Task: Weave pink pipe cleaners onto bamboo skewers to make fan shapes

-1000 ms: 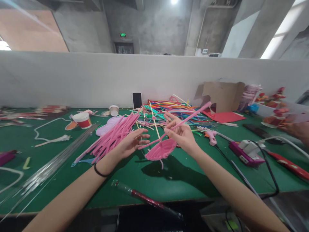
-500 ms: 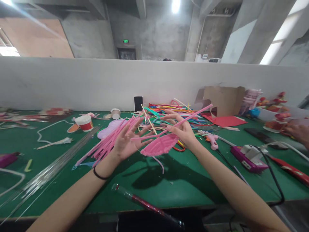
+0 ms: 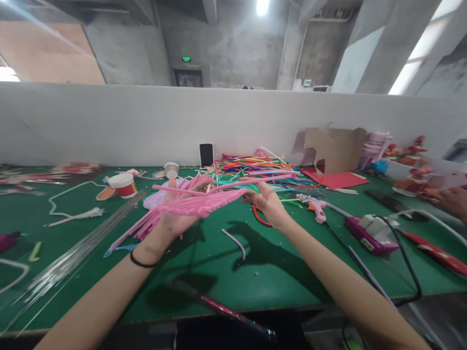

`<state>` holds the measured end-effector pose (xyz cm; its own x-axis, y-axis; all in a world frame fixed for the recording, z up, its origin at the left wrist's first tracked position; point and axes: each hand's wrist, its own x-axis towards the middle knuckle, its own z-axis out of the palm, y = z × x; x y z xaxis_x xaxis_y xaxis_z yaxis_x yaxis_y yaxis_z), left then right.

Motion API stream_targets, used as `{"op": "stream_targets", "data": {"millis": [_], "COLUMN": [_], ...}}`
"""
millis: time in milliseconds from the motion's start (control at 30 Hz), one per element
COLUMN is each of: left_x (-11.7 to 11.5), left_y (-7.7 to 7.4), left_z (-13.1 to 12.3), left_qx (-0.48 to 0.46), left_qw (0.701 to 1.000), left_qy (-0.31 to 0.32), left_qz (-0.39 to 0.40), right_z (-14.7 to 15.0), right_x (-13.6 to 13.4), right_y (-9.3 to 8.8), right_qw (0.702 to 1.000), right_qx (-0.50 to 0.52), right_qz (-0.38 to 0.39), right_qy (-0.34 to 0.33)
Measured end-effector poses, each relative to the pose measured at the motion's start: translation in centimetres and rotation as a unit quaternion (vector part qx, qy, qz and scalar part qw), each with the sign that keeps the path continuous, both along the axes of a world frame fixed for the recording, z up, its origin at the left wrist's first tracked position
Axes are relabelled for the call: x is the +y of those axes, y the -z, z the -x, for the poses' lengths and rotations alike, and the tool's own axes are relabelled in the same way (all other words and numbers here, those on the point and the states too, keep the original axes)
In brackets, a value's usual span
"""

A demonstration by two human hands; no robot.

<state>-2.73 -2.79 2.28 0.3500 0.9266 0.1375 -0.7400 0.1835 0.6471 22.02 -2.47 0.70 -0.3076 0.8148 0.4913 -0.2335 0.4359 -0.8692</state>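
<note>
A flat pink petal-shaped piece of pipe cleaners (image 3: pixel 207 204) is held up above the table, with a long straight pink pipe cleaner (image 3: pixel 233 184) running along its far side. My left hand (image 3: pixel 175 223) is under the petal's left part, its fingers wrapped behind and partly hidden by it. At the tapered right end, the fingers of my right hand (image 3: pixel 268 201) pinch the piece, close to the long pipe cleaner. Behind my left wrist lies a bundle of pink pipe cleaners (image 3: pixel 136 228). A short lilac pipe cleaner (image 3: pixel 235 243) rests below the hands.
Several coloured pipe cleaners (image 3: pixel 251 165) are piled at the back. A pink glue gun (image 3: pixel 318 211) and a purple power strip (image 3: pixel 370 238) stand right. On the left are a paper cup (image 3: pixel 123 185) and thin wires (image 3: pixel 78 257). Another person's hand (image 3: pixel 454 201) shows at far right.
The petal piece has swung left and up, now over my left palm. My right hand has moved slightly left to the piece's tapered end. The light stick between the hands is no longer seen there.
</note>
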Motion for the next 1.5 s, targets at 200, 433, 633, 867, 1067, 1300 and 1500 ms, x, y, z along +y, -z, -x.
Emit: {"op": "stream_targets", "data": {"millis": [200, 433, 633, 867, 1067, 1300, 1500], "left_x": [-0.1, 0.1, -0.5, 0.3, 0.4, -0.2, 0.3], "left_y": [-1.2, -1.1, -0.7, -0.4, 0.1, 0.4, 1.6], "left_z": [0.9, 1.3, 0.6, 0.1, -0.3, -1.5, -1.6], "left_qx": [-0.052, -0.064, 0.006, 0.032, 0.044, 0.069, 0.156], "left_qw": [0.994, 0.992, 0.999, 0.997, 0.996, 0.994, 0.983], "left_qy": [-0.094, -0.103, -0.037, -0.047, -0.039, -0.02, -0.057], "left_qz": [0.033, 0.028, 0.0, -0.046, -0.06, -0.08, -0.075], "right_z": [-0.5, 0.0, 2.2, 2.4, 3.0, 3.9, 3.2], "right_x": [1.8, 3.6, 1.9, 0.4, -0.2, 0.1, 0.5], "right_y": [2.7, 4.5, 4.8, 4.4, 4.6, 6.0, 5.5], "right_qw": [0.965, 0.937, 0.98, 0.978, 0.95, 0.94, 0.957], "right_qx": [-0.209, -0.28, -0.19, -0.02, 0.041, 0.042, 0.084], "right_qz": [-0.063, -0.057, 0.024, 0.202, 0.275, 0.319, 0.273], "right_qy": [0.145, 0.199, 0.054, -0.056, -0.14, -0.112, -0.053]}}
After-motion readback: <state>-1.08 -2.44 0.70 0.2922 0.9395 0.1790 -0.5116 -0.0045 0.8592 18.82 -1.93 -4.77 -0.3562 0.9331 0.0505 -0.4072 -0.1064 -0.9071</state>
